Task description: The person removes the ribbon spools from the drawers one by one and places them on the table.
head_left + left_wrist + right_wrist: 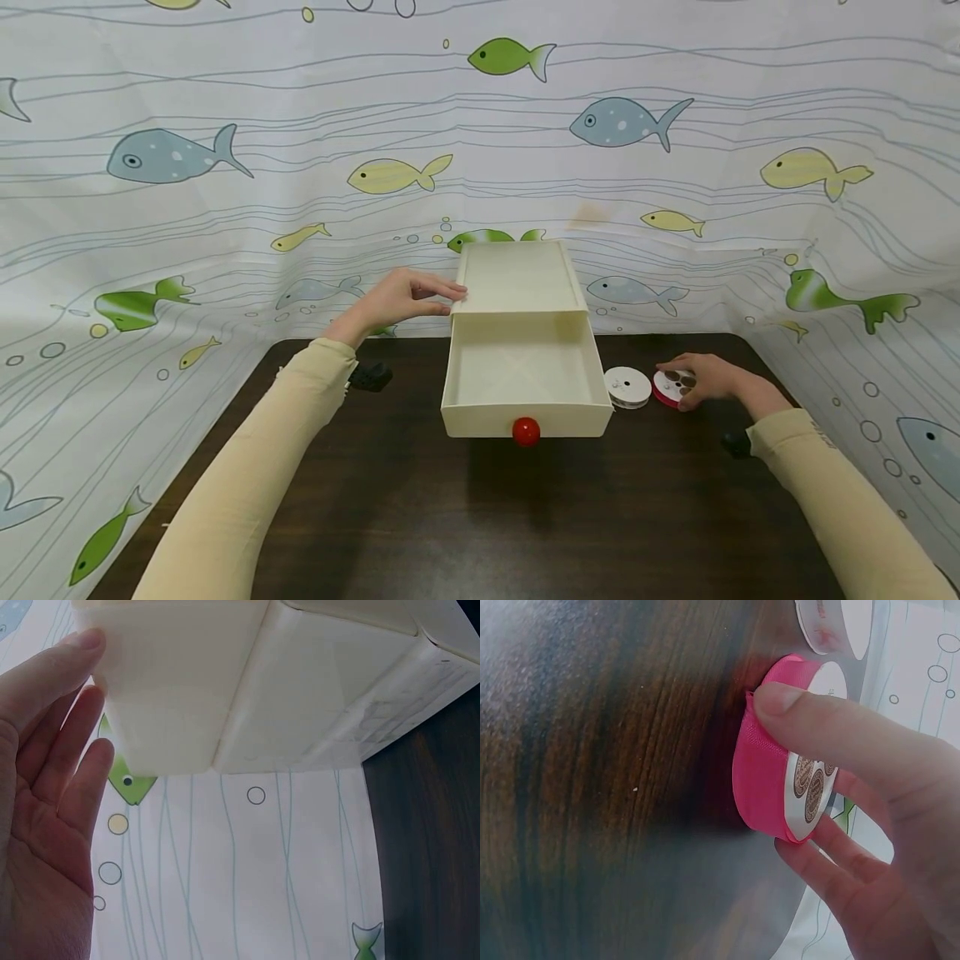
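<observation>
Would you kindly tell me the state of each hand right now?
Left hand: open, at the box.
Right hand: closed, holding the pink spool.

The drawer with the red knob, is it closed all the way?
No, the drawer sticks out of the pale box, its inside showing in the head view.

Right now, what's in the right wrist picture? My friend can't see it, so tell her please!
A person's right hand grips a spool of pink ribbon with brown round marks on its white face. A dark wooden table fills the left. Another spool is cut off at the top, near a white cloth with circles and lines.
</observation>
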`<state>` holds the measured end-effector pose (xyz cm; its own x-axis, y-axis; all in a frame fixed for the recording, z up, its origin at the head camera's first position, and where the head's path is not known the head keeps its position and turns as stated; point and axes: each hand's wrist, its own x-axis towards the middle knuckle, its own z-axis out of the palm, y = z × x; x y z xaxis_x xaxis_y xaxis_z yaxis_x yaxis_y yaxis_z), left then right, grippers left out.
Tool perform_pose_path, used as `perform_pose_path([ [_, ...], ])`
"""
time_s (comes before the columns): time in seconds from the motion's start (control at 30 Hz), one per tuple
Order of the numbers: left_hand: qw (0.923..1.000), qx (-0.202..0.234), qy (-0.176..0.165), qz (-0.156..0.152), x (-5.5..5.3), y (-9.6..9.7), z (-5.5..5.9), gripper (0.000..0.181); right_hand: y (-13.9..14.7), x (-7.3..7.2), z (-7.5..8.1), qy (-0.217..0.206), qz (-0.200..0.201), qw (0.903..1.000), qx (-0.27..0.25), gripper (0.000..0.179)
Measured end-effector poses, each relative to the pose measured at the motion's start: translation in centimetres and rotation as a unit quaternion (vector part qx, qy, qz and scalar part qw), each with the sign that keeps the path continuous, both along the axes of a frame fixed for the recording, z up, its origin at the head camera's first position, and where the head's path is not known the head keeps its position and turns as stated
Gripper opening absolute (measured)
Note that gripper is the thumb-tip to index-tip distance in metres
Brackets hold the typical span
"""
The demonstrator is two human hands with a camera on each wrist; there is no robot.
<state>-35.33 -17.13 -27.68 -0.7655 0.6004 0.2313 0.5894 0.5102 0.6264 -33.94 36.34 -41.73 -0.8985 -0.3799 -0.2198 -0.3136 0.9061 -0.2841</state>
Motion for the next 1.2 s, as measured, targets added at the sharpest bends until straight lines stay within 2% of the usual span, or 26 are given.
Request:
perform_pose_path([
  [0.37,1.0000,-0.002,-0.001,0.002,0.1,0.0,-0.1,0.027,0.1,0.2,-0.2,-0.011,-0.012,0.9996,-0.021,0.081],
  [0.57,1.0000,0.001,-0.004,0.001,0.1,0.0,-0.2,0.027,-0.1,0.2,-0.3,-0.004,-0.003,0.9996,-0.026,0.091],
  [0.7,1.0000,0.003,-0.004,0.000,0.0,0.0,-0.2,0.027,-0.3,0.6,0.3,0.038,0.011,0.9987,-0.032,0.091],
  [0.87,1.0000,0.007,-0.005,-0.001,0.0,0.0,-0.1,0.027,-1.3,1.6,2.0,0.108,0.020,0.9930,-0.042,0.083],
  [1.1,1.0000,0.000,0.000,0.002,0.0,-0.1,-0.1,0.028,-4.3,4.0,5.0,0.209,0.038,0.9719,-0.101,0.071],
  [1.2,1.0000,-0.001,0.002,0.002,0.1,-0.1,-0.1,0.027,-6.0,5.5,6.5,0.234,0.036,0.9628,-0.131,0.065],
])
